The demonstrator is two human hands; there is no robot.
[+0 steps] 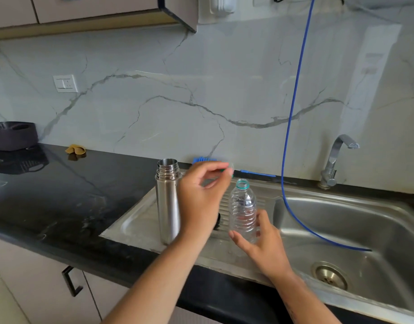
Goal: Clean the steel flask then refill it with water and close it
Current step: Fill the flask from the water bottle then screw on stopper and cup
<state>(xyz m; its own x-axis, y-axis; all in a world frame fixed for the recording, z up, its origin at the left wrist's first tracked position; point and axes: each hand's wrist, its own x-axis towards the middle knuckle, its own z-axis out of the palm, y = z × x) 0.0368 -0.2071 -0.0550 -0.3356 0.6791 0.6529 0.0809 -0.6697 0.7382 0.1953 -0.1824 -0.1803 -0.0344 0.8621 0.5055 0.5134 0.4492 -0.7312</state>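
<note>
sink drainboard [136, 220]: open steel flask [168, 202] upright behind left hand [202, 202] pinching cap [227, 170]; right hand [263, 244] grips plastic bottle [243, 209].

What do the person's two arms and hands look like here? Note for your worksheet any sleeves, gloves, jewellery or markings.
Both forearms are bare up to the frame edge, with no sleeve showing. The left hand and right hand wear no gloves, and no rings, watch or bracelets are visible. A faint dark marking, possibly a tattoo, shows on the right forearm near the bottom edge; it is too small to read.
</note>
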